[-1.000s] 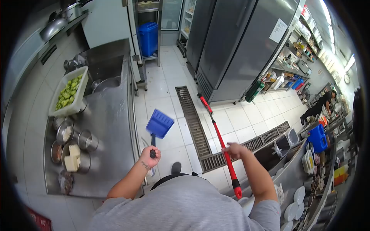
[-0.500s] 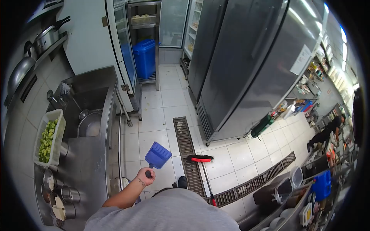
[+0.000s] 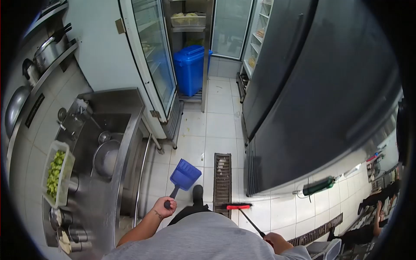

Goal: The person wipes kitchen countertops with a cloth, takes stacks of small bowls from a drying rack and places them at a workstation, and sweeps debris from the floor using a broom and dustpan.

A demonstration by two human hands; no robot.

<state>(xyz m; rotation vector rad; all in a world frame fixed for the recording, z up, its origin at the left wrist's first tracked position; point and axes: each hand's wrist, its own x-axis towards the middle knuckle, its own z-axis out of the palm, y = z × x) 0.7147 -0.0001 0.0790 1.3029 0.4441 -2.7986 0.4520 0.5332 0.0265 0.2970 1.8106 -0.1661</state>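
A blue dustpan (image 3: 186,174) hangs out in front of me at the left, its dark handle wrapped in the fingers of my left hand (image 3: 165,208). Low on the right, my right hand (image 3: 276,242) is closed around the dark handle of a broom (image 3: 239,207). The broom's head has a red block with black bristles and lies across the near end of the floor drain grate (image 3: 222,182). One dark shoe (image 3: 198,193) shows between the dustpan and the grate.
A steel sink counter (image 3: 104,208) runs along the left, bearing a basket of chopped green vegetables (image 3: 55,173) and several metal containers. Ahead stand an open glass-door fridge (image 3: 156,56) and a blue bin (image 3: 190,71). Tall steel fridges (image 3: 320,95) line the right. Small scraps (image 3: 187,129) dot the tiles. Other people work at far right.
My view has turned and moved forward, bringing the fridges and bin closer. My right hand has come into view on the broom handle. My left hand still carries the dustpan.
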